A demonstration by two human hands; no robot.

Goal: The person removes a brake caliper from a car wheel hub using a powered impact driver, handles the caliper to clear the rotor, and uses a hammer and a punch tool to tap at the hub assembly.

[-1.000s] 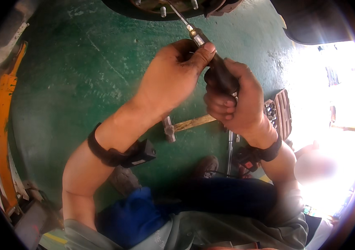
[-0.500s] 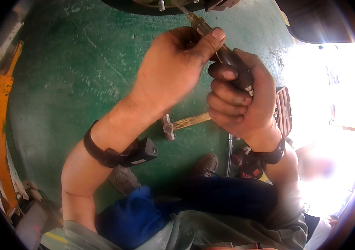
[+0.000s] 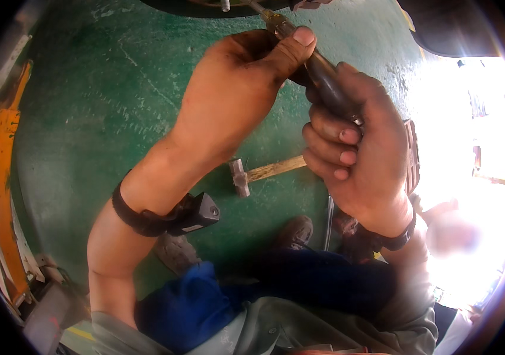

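A screwdriver (image 3: 329, 84) with a dark, glossy handle slants up to a wheel hub (image 3: 199, 7) with studs at the top of the view; where its shaft ends is too small to tell. My left hand (image 3: 237, 83) is closed on the upper part of the tool, thumb lying over it. Below and to the right, my right hand (image 3: 356, 142) wraps round the lower handle, fingers curled. A hammer (image 3: 273, 168) with a wooden handle lies on the floor beneath my hands.
An orange metal piece (image 3: 5, 148) stands at far left on the green floor (image 3: 122, 106). A long chrome tool (image 3: 328, 222) and a partly hidden tray (image 3: 412, 154) lie at right. A dark curved panel (image 3: 454, 29) hangs at top right. My shoes (image 3: 294, 234) are below.
Both hands have moved with the screwdriver: my left slightly up, my right to the right. The hub now shows less at the top edge.
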